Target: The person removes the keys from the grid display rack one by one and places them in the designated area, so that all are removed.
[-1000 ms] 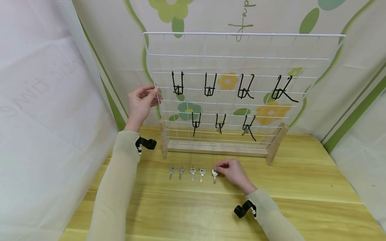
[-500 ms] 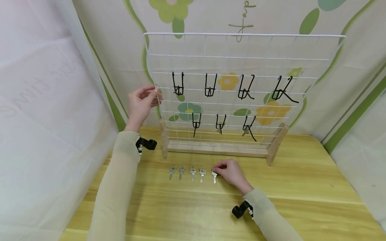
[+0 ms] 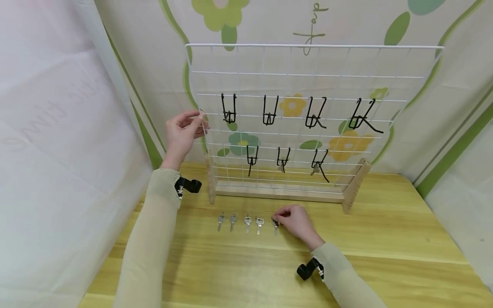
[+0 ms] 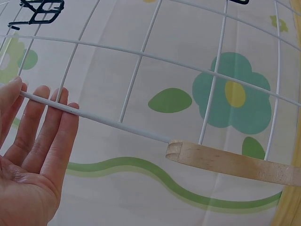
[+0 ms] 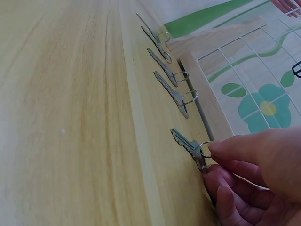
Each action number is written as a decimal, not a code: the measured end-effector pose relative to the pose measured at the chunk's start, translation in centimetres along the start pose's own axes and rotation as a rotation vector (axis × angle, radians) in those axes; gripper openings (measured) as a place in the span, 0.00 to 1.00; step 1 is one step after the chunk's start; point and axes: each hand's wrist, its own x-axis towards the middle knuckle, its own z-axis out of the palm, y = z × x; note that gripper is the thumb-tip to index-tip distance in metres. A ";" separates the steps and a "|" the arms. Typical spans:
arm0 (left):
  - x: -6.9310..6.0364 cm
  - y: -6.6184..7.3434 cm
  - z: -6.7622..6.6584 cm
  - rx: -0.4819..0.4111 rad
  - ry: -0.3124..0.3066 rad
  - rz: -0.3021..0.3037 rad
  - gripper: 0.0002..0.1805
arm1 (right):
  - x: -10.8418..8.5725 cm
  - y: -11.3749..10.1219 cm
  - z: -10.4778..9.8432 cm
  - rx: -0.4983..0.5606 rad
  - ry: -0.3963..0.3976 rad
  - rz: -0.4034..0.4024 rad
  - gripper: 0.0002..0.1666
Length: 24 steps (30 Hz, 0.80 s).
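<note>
A white wire grid (image 3: 292, 75) stands upright in a wooden base (image 3: 277, 194), with black hooks (image 3: 268, 114) on it in two rows. The left hand (image 3: 182, 136) pinches the grid's left edge wire between thumb and fingers; the left wrist view shows its fingers (image 4: 63, 123) behind that wire. On the table, the right hand (image 3: 298, 223) pinches the ring of the rightmost key (image 3: 275, 226). In the right wrist view this key (image 5: 189, 147) slants by the fingertips, its ring between thumb and finger. Small keys hang at two lower hooks, one being this key (image 3: 316, 167).
Several keys with rings lie in a row left of the right hand, among them this key (image 3: 247, 223). The wooden table (image 3: 231, 269) runs to printed fabric behind and at both sides. Black wrist mounts (image 3: 188, 185) are on both sleeves.
The right hand has shifted slightly left, and its fingers now hold the key's ring, with the key a little turned. The left hand keeps its place on the grid.
</note>
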 end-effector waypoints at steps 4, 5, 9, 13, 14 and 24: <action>0.0 0.0 0.0 0.000 -0.001 0.001 0.14 | 0.0 0.1 0.0 0.014 0.001 0.000 0.05; -0.1 0.0 0.0 0.003 -0.001 0.000 0.14 | 0.0 0.2 0.0 0.021 0.000 0.003 0.04; -0.1 0.0 0.0 0.009 -0.001 0.001 0.14 | 0.0 0.5 0.1 0.042 -0.003 -0.008 0.03; 0.0 0.2 0.2 0.006 0.002 0.011 0.14 | 0.1 0.6 -0.1 0.086 0.000 -0.031 0.06; 0.1 0.2 0.2 0.004 0.001 0.013 0.15 | 0.1 0.6 -0.3 0.107 -0.002 -0.028 0.07; -0.2 0.2 0.0 0.003 -0.017 -0.004 0.17 | 0.3 -1.8 -3.4 0.380 0.147 -0.056 0.18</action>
